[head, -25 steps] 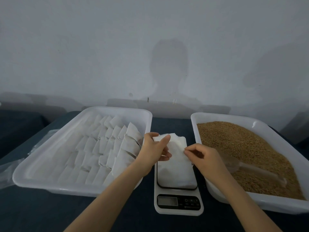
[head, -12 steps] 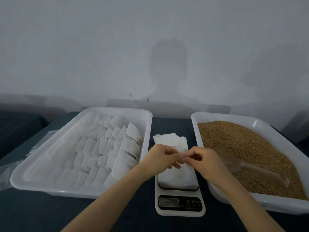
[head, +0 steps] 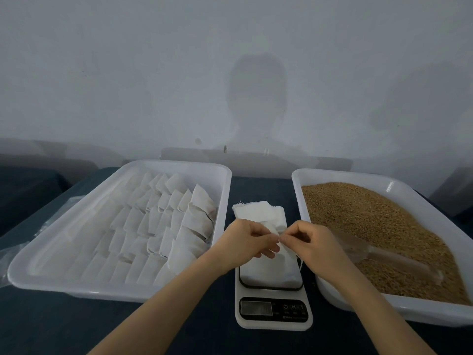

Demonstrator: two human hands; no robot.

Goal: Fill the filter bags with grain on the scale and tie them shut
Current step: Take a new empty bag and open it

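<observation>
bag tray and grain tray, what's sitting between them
Head view: the scale stands between them, a stack of filter bags on its platform; the left hand and right hand meet above it, pinching the top bag.

A dark blue tabletop [head: 64, 329] fills the view toward 6 o'clock, a pale grey wall [head: 128, 73] rises at 12 o'clock bearing a head-shaped shadow [head: 257, 85], and crumpled clear plastic [head: 12, 252] lies at 9 o'clock, just beside the left rim of a white tray [head: 76, 289].

Left hand [head: 247, 243] and right hand [head: 311, 245] pinch a filter bag [head: 271, 227] above the scale [head: 273, 322], between bag tray [head: 76, 286] and grain tray [head: 409, 312]
</observation>
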